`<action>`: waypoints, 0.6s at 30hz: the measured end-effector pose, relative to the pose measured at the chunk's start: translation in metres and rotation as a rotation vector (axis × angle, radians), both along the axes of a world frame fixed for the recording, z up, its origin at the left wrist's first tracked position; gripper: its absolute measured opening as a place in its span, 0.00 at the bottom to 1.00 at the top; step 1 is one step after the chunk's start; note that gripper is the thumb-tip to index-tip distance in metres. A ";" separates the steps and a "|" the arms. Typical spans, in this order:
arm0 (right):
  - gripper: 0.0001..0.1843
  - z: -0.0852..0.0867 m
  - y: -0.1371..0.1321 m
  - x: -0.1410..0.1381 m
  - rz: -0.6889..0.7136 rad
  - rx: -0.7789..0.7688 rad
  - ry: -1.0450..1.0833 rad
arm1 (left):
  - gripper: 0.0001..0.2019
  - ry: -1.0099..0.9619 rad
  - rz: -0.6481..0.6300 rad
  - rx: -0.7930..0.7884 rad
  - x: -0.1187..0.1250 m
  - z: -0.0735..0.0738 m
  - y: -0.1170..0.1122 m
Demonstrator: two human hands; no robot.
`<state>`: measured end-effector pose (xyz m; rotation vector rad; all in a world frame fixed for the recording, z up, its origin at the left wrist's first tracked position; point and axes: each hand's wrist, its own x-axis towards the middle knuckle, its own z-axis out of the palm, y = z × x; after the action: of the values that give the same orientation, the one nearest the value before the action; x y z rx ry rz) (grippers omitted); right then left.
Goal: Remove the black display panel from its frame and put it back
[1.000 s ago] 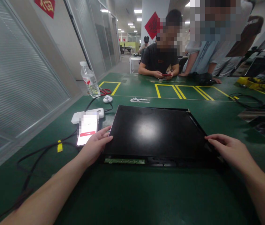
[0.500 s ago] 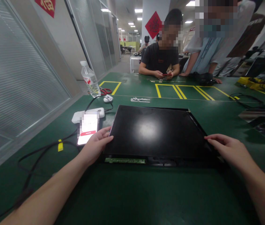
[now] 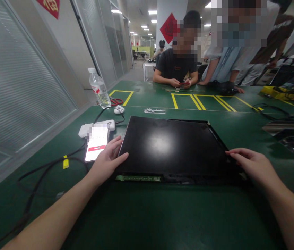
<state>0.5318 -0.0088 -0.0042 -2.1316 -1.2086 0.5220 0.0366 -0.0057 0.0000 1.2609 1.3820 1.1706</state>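
Observation:
A flat black display panel (image 3: 173, 146) lies on the green table (image 3: 147, 215), with a green circuit strip (image 3: 138, 178) along its near edge. My left hand (image 3: 107, 159) is at the panel's left edge, thumb on the top face, fingers stretched out beside the edge. My right hand (image 3: 251, 163) lies flat on the panel's right edge, fingers extended. Neither hand is wrapped around anything.
A lit phone (image 3: 96, 143) and a white power strip (image 3: 97, 125) lie left of the panel, with black cables (image 3: 40, 173) trailing. Farther back stand a water bottle (image 3: 98, 88), red scissors (image 3: 116, 101) and a small white device (image 3: 119, 109). Two people (image 3: 178, 66) are at the far edge; dark equipment (image 3: 290, 135) sits right.
My left thumb has slid onto the panel's top face. The panel and my right hand have barely moved.

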 end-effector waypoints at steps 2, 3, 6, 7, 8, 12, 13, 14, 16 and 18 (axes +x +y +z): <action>0.24 0.000 0.000 0.000 -0.006 0.006 0.017 | 0.31 0.060 -0.008 0.007 -0.002 -0.003 0.001; 0.23 0.000 -0.001 -0.001 -0.006 0.009 0.020 | 0.31 0.086 -0.016 0.005 -0.003 -0.004 0.001; 0.23 0.001 -0.001 -0.001 0.003 0.006 0.039 | 0.31 0.172 -0.032 0.004 -0.005 -0.005 0.002; 0.23 0.000 -0.002 -0.001 0.003 -0.002 0.044 | 0.31 0.196 -0.036 0.005 -0.005 -0.005 0.003; 0.24 0.000 -0.002 0.000 0.000 -0.009 0.048 | 0.31 0.217 -0.038 0.006 -0.006 -0.006 0.003; 0.26 -0.004 -0.001 0.004 0.009 -0.014 0.029 | 0.32 0.261 -0.044 0.011 -0.009 -0.011 0.005; 0.26 -0.006 0.000 0.006 0.020 -0.011 0.022 | 0.31 0.275 -0.049 0.020 -0.010 -0.013 0.007; 0.27 -0.008 0.000 0.008 0.027 -0.012 0.016 | 0.31 0.297 -0.059 0.030 -0.011 -0.015 0.008; 0.27 -0.011 0.002 0.011 0.017 -0.015 0.002 | 0.32 0.366 -0.095 0.053 -0.015 -0.020 0.011; 0.28 -0.014 0.003 0.013 -0.003 -0.017 -0.007 | 0.34 0.454 -0.141 0.069 -0.018 -0.024 0.015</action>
<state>0.5444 -0.0057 -0.0180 -2.1507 -1.2089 0.5252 0.0186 0.0090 -0.0243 1.7185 1.5512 0.8716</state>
